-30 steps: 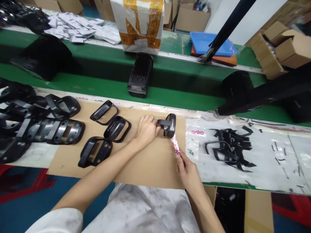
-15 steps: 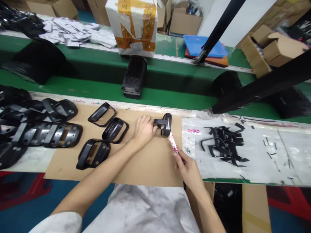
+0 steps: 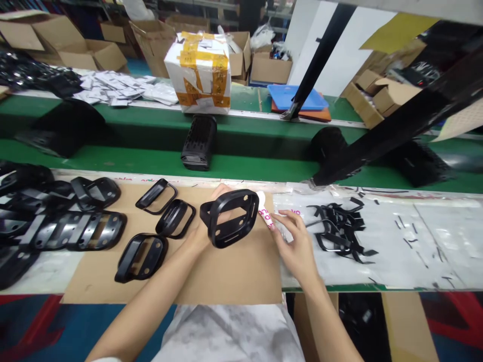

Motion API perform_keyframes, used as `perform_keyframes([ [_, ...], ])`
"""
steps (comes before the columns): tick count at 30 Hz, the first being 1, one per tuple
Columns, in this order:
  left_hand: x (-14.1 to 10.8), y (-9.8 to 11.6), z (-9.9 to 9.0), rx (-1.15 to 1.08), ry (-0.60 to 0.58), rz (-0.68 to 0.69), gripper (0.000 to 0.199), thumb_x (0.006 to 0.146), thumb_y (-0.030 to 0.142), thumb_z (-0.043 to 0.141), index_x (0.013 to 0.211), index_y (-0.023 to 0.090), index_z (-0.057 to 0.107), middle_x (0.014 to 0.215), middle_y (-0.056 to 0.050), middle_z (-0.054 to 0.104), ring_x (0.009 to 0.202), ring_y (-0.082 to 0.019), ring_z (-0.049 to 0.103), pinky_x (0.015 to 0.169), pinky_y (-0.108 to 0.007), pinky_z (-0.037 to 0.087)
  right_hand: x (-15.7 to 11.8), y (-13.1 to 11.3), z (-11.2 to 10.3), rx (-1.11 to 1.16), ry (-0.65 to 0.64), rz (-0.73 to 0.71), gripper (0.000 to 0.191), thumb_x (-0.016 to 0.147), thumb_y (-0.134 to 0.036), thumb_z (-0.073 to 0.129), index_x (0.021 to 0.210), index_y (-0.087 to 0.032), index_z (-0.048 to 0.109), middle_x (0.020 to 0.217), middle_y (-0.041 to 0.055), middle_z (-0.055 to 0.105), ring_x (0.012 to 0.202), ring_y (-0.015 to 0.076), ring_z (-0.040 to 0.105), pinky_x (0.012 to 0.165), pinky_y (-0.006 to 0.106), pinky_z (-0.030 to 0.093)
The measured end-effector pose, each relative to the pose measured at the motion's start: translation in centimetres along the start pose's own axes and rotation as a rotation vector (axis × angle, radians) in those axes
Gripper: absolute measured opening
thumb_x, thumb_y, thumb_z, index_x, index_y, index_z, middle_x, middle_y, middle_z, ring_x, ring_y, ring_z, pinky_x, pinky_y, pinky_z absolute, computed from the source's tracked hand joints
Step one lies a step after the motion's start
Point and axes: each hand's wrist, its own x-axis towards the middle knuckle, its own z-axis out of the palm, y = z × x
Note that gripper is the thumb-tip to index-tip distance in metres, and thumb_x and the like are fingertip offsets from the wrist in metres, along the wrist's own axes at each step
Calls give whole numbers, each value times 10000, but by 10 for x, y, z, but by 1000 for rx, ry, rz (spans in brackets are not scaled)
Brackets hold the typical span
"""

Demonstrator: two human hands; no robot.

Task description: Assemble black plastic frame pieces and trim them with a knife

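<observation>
Carefully held up, the black plastic frame (image 3: 228, 195) stood tilted above the brown cardboard sheet (image 3: 222, 279), near the middle of the desk (image 3: 49, 276). The left hand (image 3: 198, 239) was behind and under it. Its fingers were closed around the frame, and part of them showed through the opening. The right hand (image 3: 298, 246) was just beside the frame, with its fingers a little spread. Its thumb and fingertips were at the lower end of a white tube with pink print (image 3: 266, 213), but I could not tell if they really pinched it. The upper end of this tube was very near the frame's edge. To the left, three smaller black frames (image 3: 175, 218) lay on the cardboard, and more black parts were piled further left. To the right, black offcuts (image 3: 339, 234) lay on a clear plastic sheet (image 3: 415, 241). Behind them ran a green conveyor belt (image 3: 241, 168).

A few things could go wrong from here. Because only one hand supported the tilted frame, it could slip and hit the smaller frames. A loose grip could also let the tube roll onto the plastic sheet. If the tube was pressed too strongly, its content might soil the frame or the cardboard.
</observation>
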Motion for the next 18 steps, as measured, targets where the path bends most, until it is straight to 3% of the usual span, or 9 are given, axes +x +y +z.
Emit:
perform_keyframes([
  [2, 0, 11, -6, 26, 16, 67, 196, 988, 349, 531, 832, 231, 540, 895, -37, 603, 862, -192, 605, 795, -349, 521, 17, -19, 0, 237, -134, -27, 418, 983, -388, 643, 1386, -276, 661, 1332, 110, 676, 1199, 280, 661, 1067, 461, 538],
  [5, 4, 17, -5, 33, 140, 138, 269, 997, 394, 529, 790, 231, 477, 846, -27, 529, 817, -183, 553, 764, -335, 496, 47, -42, 9, 530, -363, -85, 556, 986, -407, 652, 1514, -275, 537, 1403, 97, 664, 1230, 273, 673, 1065, 432, 554],
  [9, 17, 1, 9, -95, 254, 27, 281, 968, 474, 580, 861, 225, 506, 899, -31, 566, 835, -177, 559, 767, -313, 484, 86, -44, 38, 477, -335, -217, 376, 1029, -409, 574, 1365, -276, 681, 1355, 53, 708, 1270, 253, 656, 1126, 415, 503],
  [11, 23, -16, 18, -329, 214, -125, 318, 917, 519, 641, 938, 224, 525, 909, -24, 598, 801, -165, 572, 735, -297, 478, 98, -33, 54, 444, -269, -242, 360, 1038, -411, 554, 1335, -272, 703, 1324, 55, 728, 1232, 252, 679, 1101, 410, 518],
  [14, 26, -42, 25, -774, 63, -345, 413, 818, 539, 749, 966, 213, 543, 856, -5, 620, 695, -131, 549, 666, -268, 447, 104, -11, 72, 390, -224, -228, 373, 1031, -403, 562, 1351, -266, 697, 1296, 64, 744, 1183, 261, 708, 1058, 416, 547],
  [18, 21, -59, 21, -1106, -74, -492, 398, 842, 543, 736, 953, 180, 617, 858, -27, 644, 724, -134, 582, 682, -266, 449, 99, 8, 80, 357, -229, -212, 352, 1024, -403, 578, 1307, -258, 727, 1245, 74, 767, 1132, 266, 732, 1042, 423, 555],
])
